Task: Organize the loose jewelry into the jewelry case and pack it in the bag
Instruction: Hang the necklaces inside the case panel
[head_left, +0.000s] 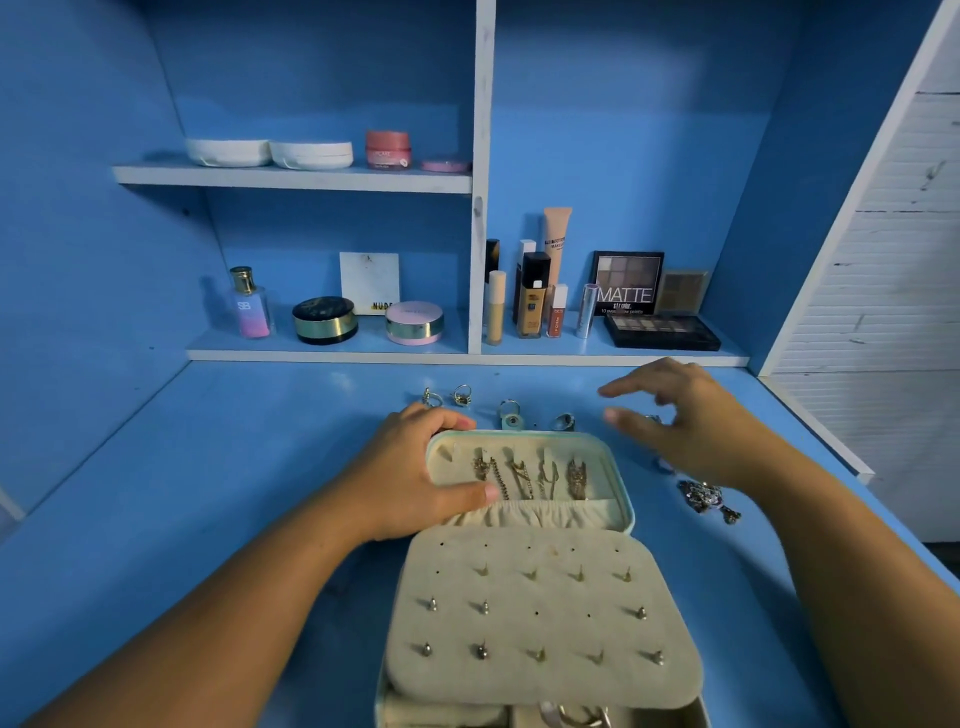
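Centre frame, the left hand (415, 467) grips the upper left corner of the open jewelry case (626, 493), thumb pressed inside its lid, while the right hand (696, 421) hovers beside it, fingers loosely spread and empty, near loose rings (461, 395) on the blue surface (234, 467).

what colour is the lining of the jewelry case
The jewelry case lining is cream, clearest on the earring panel in the head view.

Home vanity nook, pretty clearly: blue desk (260, 467) with built-in shelves (291, 177), perfume bottle (250, 304), foundation bottle (531, 296), eyeshadow palettes (628, 283), powder compacts (324, 319).
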